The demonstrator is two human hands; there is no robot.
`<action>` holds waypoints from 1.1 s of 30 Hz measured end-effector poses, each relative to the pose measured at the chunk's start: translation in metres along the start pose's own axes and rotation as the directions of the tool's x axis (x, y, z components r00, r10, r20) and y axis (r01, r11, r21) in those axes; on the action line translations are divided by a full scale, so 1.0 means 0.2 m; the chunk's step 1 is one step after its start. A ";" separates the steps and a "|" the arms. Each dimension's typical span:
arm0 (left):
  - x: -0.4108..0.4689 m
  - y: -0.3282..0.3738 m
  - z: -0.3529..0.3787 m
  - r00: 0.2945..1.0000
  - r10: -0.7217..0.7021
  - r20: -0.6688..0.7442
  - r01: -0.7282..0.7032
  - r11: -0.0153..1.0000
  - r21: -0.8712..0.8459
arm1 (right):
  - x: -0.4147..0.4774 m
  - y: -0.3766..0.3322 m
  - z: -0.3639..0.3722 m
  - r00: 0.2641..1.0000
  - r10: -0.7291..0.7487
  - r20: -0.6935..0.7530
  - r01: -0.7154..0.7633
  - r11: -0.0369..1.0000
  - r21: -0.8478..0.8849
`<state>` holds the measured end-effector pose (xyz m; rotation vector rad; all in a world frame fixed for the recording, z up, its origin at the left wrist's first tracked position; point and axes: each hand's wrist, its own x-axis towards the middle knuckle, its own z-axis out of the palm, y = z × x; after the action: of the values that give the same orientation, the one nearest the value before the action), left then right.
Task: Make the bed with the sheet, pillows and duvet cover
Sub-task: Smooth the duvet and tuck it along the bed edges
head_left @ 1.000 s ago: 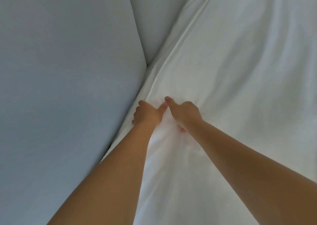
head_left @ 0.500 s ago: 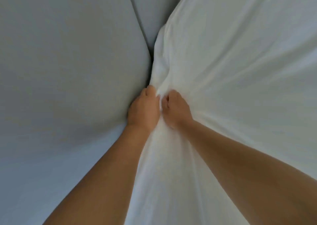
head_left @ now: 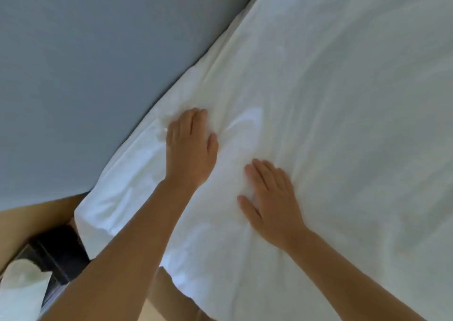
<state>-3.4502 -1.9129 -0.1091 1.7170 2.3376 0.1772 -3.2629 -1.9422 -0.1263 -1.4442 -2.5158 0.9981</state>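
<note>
Flat hands on wrinkled white sheet [head_left: 331, 100]
Left hand [head_left: 190, 149] and right hand [head_left: 270, 198] lie palm-down, fingers straight, beside the smooth grey-blue headboard [head_left: 85, 75].

Left hand [head_left: 190, 149] and right hand [head_left: 269, 198] lie flat on the sheet [head_left: 343, 124], beside the wall [head_left: 98, 63].
</note>
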 end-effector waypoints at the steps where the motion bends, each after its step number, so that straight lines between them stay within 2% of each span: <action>1: -0.17 -0.03 0.02 0.998 -0.057 0.026 0.057 0.998 0.010 | -0.13 -0.03 0.05 0.997 -0.051 0.059 0.053 0.998 -0.044; 4: -0.67 -0.09 0.07 0.946 -0.269 0.179 0.281 0.959 -0.045 | -0.44 -0.10 0.14 0.969 -0.126 0.214 0.154 0.981 -0.119; 6: -0.96 -0.09 0.12 0.893 -0.389 0.225 0.419 0.902 -0.103 | -0.61 -0.14 0.20 0.949 -0.146 0.278 0.193 0.970 -0.149; 8: -1.17 -0.08 0.16 0.815 -0.540 0.211 0.580 0.769 -0.270 | -0.76 -0.15 0.23 0.940 -0.143 0.308 0.198 0.968 -0.155; 9: -1.23 -0.06 0.17 0.733 -0.641 0.226 0.671 0.628 -0.394 | -0.83 -0.15 0.24 0.941 -0.137 0.309 0.199 0.963 -0.179; 10: -1.29 -0.05 0.18 0.614 -0.736 0.287 0.746 0.422 -0.515 | -0.89 -0.14 0.23 0.946 -0.122 0.301 0.191 0.959 -0.211; 11: -1.33 -0.04 0.19 0.481 -0.783 0.394 0.778 0.174 -0.603 | -0.95 -0.12 0.23 0.954 -0.101 0.283 0.172 0.956 -0.239; 12: -1.37 -0.03 0.21 0.383 -0.756 0.531 0.764 -0.064 -0.643 | -1.01 -0.10 0.22 0.963 -0.074 0.261 0.147 0.951 -0.274; 13: -1.41 -0.01 0.24 0.355 -0.659 0.663 0.730 -0.247 -0.637 | -1.08 -0.09 0.21 0.971 -0.041 0.236 0.116 0.941 -0.317; 14: -1.45 0.01 0.27 0.379 -0.530 0.759 0.707 -0.363 -0.607 | -1.15 -0.07 0.19 0.976 -0.001 0.216 0.082 0.927 -0.365; 15: -1.50 0.04 0.29 0.411 -0.422 0.808 0.699 -0.424 -0.576 | -1.22 -0.06 0.17 0.980 0.038 0.197 0.046 0.914 -0.403; 16: -1.53 0.08 0.31 0.429 -0.357 0.830 0.703 -0.445 -0.555 | -1.30 -0.04 0.15 0.981 0.084 0.176 0.001 0.902 -0.432; 18: -1.56 0.15 0.31 0.436 -0.334 0.835 0.717 -0.433 -0.547 | -1.41 0.00 0.10 0.974 0.187 0.130 -0.103 0.872 -0.479; 21: -1.55 0.22 0.31 0.399 -0.302 0.866 0.749 -0.437 -0.498 | -1.53 0.06 0.01 0.937 0.337 0.088 -0.246 0.820 -0.517; 24: -1.63 0.30 0.32 0.425 -0.231 0.875 0.767 -0.423 -0.483 | -1.56 0.10 -0.03 0.898 0.430 0.092 -0.317 0.778 -0.542; 27: -1.69 0.39 0.36 0.458 -0.166 0.873 0.757 -0.443 -0.481 | -1.53 0.13 -0.03 0.900 0.425 0.100 -0.326 0.805 -0.496; 29: -1.70 0.44 0.35 0.426 -0.174 0.888 0.779 -0.429 -0.458 | -1.50 0.14 -0.03 0.908 0.407 0.098 -0.318 0.823 -0.471; 33: -1.73 0.44 0.40 0.460 -0.165 0.872 0.685 -0.559 -0.467 | -1.47 0.15 -0.03 0.926 0.361 0.106 -0.270 0.833 -0.483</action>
<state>-3.2495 -2.2179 -0.1242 -0.4790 1.2908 1.0272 -3.0743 -2.1632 -0.0669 -2.0446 -2.8538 0.6101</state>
